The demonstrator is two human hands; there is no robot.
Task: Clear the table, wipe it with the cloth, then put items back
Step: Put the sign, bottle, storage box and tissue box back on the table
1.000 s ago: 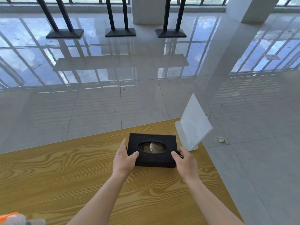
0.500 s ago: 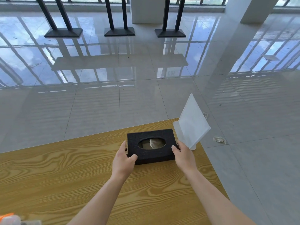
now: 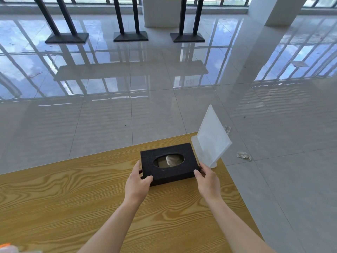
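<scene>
You are pinching the black textured rectangular tissue box at both ends, left grip and right grip curled round it, near the wood-grain worktop's far right corner. Pushing it rightward is risking toppling the frosted white plastic sign stand just beside it.

Glossy grey tiled floor mirrors window frames; three black metal pedestal bases stand far back, white square pillar at right, two crumpled pale scraps on the tiles.

The wood-grain desk fills the lower frame. Right of centre sits a black tissue box, with a white sign stand just beside it. A blurred orange-white object lies lower left.
</scene>
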